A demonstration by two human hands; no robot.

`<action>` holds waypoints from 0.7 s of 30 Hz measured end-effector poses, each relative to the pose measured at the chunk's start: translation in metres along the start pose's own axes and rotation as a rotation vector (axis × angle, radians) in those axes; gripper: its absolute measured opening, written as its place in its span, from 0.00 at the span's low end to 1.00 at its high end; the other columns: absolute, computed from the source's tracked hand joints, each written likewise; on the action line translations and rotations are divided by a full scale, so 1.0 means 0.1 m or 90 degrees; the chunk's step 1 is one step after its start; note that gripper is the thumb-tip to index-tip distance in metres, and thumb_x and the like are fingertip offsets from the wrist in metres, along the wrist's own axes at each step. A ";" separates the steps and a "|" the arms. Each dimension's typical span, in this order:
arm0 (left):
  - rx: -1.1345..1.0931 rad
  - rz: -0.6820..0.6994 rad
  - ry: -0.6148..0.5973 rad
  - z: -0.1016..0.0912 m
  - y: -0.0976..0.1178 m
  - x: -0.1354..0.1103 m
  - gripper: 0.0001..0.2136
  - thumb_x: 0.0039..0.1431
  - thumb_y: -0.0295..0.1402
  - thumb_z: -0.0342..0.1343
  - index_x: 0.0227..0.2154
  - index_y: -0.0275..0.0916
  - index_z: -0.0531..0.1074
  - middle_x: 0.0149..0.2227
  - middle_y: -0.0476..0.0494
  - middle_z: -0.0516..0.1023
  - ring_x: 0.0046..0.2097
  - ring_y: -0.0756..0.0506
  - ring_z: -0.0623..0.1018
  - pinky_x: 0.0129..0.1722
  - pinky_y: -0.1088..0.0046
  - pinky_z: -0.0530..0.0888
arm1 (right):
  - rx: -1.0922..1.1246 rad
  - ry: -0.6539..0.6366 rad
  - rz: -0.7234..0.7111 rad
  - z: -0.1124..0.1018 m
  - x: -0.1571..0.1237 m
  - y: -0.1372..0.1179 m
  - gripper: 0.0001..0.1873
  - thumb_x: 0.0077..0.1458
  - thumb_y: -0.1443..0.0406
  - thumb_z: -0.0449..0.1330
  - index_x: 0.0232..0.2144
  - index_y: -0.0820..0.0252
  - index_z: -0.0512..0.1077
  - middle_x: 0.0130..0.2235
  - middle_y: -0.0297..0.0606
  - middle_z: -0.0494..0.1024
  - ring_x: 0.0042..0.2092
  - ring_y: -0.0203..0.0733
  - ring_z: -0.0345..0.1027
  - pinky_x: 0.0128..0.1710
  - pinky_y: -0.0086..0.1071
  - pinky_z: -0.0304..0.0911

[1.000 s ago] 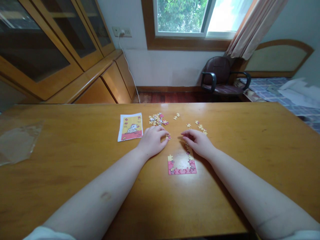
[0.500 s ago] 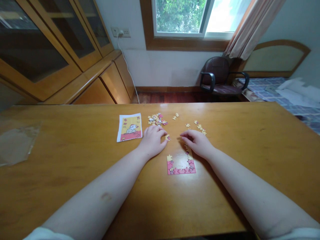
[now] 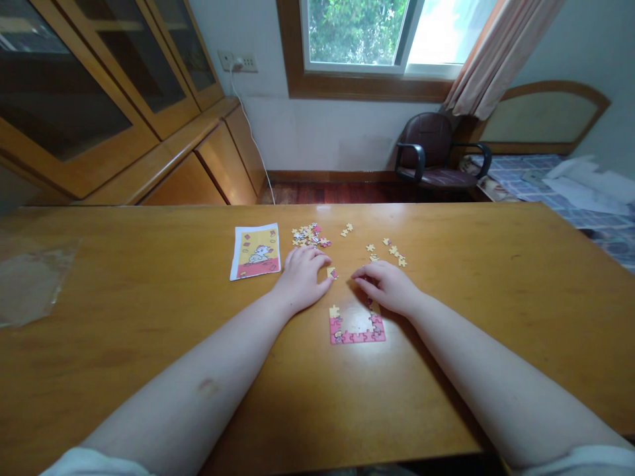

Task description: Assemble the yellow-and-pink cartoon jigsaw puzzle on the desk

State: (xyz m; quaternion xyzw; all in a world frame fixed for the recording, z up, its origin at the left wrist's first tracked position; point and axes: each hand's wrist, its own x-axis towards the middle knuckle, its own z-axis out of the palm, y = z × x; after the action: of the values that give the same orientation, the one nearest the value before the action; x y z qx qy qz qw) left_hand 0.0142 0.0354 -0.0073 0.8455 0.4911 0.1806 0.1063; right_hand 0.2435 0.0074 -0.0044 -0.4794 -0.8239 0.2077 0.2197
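Wooden desk (image 3: 297, 410): one picture sheet (image 3: 258, 258), one piece pile (image 3: 308, 236), one partial puzzle border (image 3: 357, 338) mid-desk. Left hand (image 3: 303, 274): fingers apart, one loose piece (image 3: 331, 272) by the thumb tip. Right hand (image 3: 389, 286) partly covers border's right side; can't tell if fingers grip.

No txt, labels, brands, nos. or signs legible — not in head-cam view.

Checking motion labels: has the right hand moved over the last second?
Yes. Judged against the picture card, the right hand has shifted slightly left and toward the person.
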 end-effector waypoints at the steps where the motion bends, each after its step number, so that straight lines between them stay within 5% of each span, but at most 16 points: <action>1: -0.002 0.000 0.002 0.00 0.00 0.00 0.12 0.58 0.39 0.56 0.42 0.42 0.75 0.50 0.42 0.75 0.57 0.37 0.69 0.59 0.54 0.63 | -0.005 0.001 0.002 0.01 0.00 -0.01 0.09 0.60 0.64 0.56 0.36 0.56 0.77 0.32 0.38 0.79 0.36 0.41 0.70 0.41 0.35 0.64; 7: -0.011 0.001 0.004 -0.01 -0.02 0.01 0.11 0.57 0.39 0.57 0.41 0.42 0.75 0.50 0.42 0.75 0.57 0.37 0.68 0.60 0.55 0.62 | -0.123 0.086 0.092 -0.08 0.02 0.10 0.12 0.61 0.63 0.54 0.37 0.58 0.77 0.34 0.40 0.80 0.37 0.43 0.71 0.41 0.36 0.64; 10: -0.018 0.001 0.003 -0.02 -0.03 0.01 0.12 0.58 0.39 0.57 0.42 0.42 0.75 0.50 0.42 0.76 0.56 0.38 0.69 0.59 0.55 0.63 | -0.260 0.176 0.257 -0.26 0.00 0.29 0.14 0.59 0.63 0.54 0.41 0.63 0.77 0.38 0.47 0.80 0.40 0.50 0.72 0.42 0.40 0.63; 13: -0.024 0.003 0.006 -0.01 -0.04 0.01 0.12 0.58 0.40 0.57 0.42 0.42 0.75 0.50 0.42 0.76 0.56 0.38 0.69 0.59 0.56 0.63 | -0.347 0.160 0.373 -0.40 -0.03 0.47 0.16 0.59 0.60 0.54 0.39 0.63 0.78 0.42 0.53 0.79 0.42 0.56 0.72 0.40 0.43 0.62; 21: -0.022 0.005 0.011 0.02 -0.05 0.02 0.12 0.58 0.39 0.57 0.42 0.43 0.75 0.51 0.43 0.75 0.57 0.38 0.69 0.60 0.55 0.63 | -0.338 0.171 0.272 -0.26 0.04 0.48 0.14 0.60 0.63 0.53 0.38 0.60 0.78 0.39 0.47 0.80 0.41 0.51 0.71 0.41 0.41 0.61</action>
State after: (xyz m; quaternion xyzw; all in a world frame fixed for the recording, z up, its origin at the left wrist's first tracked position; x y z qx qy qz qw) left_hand 0.0120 0.0395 -0.0105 0.8439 0.4853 0.1970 0.1158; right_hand 0.2896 0.0364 -0.0090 -0.7041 -0.6941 -0.0370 0.1452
